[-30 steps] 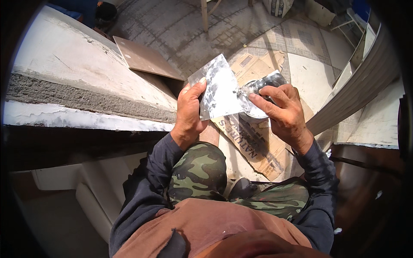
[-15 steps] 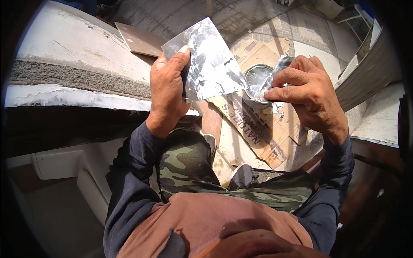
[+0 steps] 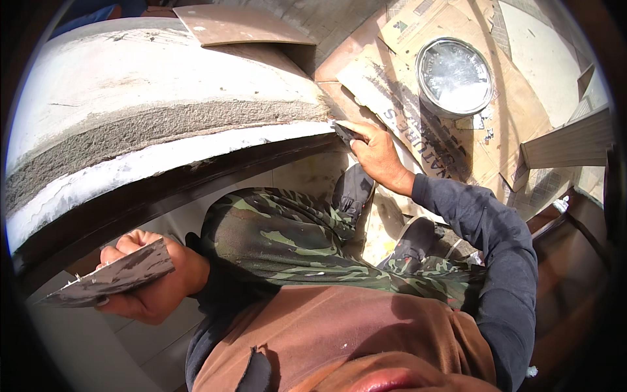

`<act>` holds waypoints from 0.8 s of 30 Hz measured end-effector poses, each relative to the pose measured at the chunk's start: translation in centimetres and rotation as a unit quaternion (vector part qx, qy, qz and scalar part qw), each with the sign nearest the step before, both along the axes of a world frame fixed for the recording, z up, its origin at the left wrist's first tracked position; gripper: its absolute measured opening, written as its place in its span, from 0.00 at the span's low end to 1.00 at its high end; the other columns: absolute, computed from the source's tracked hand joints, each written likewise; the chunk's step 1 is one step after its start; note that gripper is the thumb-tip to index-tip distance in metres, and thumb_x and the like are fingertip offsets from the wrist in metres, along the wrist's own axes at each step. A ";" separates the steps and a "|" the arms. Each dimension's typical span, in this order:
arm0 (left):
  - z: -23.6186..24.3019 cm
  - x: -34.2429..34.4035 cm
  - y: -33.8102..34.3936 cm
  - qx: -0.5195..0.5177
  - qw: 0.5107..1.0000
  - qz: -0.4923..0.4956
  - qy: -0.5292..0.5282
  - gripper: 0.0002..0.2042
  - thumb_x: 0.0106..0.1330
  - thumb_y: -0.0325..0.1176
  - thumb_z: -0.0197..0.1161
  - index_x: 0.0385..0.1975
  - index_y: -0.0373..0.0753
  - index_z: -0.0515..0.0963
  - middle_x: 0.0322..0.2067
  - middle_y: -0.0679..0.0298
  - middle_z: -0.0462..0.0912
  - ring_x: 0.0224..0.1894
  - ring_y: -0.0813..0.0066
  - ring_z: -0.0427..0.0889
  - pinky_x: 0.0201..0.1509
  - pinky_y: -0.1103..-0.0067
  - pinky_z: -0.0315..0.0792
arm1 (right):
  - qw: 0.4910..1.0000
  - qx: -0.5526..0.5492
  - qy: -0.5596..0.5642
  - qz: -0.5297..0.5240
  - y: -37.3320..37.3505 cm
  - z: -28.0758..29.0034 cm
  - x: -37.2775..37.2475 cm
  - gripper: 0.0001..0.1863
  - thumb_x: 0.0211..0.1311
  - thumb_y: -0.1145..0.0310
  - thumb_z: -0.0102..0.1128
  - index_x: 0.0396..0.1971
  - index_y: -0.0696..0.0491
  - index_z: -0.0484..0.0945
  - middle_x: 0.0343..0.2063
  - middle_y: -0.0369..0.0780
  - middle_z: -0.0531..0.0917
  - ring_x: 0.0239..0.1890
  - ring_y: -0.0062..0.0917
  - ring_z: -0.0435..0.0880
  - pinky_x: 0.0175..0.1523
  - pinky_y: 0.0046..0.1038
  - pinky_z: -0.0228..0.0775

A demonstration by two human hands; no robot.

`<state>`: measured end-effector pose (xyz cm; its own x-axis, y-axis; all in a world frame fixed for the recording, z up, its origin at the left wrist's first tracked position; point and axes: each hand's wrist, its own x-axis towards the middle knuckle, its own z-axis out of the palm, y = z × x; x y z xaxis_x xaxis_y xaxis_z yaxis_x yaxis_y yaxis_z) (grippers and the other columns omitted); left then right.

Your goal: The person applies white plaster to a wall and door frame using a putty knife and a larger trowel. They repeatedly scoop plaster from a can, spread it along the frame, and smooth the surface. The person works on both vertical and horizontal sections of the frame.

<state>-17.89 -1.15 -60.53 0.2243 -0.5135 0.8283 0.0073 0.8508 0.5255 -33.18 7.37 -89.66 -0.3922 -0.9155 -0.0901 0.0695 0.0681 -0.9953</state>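
Note:
My left hand (image 3: 157,281), low at the left, is closed around a flat square plate (image 3: 117,277). The plate is tilted nearly edge-on, its dark smeared face toward me and bits of white paste along its upper edge. My right hand (image 3: 384,160) grips a small dark scraper (image 3: 346,133). The scraper's tip is at the right end of a white-coated strip (image 3: 196,145) along a wall edge. Whether it presses on the coating I cannot tell. Above that strip runs a band of rough grey cement (image 3: 170,125).
A round metal can (image 3: 455,78) stands on flattened cardboard (image 3: 405,72) at the upper right. A loose tan board (image 3: 245,25) lies at the wall's far side. Below the strip is a dark frame (image 3: 157,196). A wooden panel (image 3: 568,144) stands at the right.
My left hand has swung down and left with the plate, now tilted. My right hand has left the can and brought the scraper left to the strip's end. The view has shifted.

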 end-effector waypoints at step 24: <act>0.5 4.5 -2.5 -0.068 0.961 -0.247 -0.107 0.11 0.73 0.39 0.51 0.44 0.40 0.76 0.27 0.71 0.80 0.25 0.81 0.78 0.26 0.84 0.71 | 0.985 -0.146 0.088 -0.027 -2.6 1.8 4.2 0.30 0.45 0.88 0.53 0.51 0.52 0.85 0.45 0.42 0.85 0.43 0.35 0.77 0.51 0.32 0.70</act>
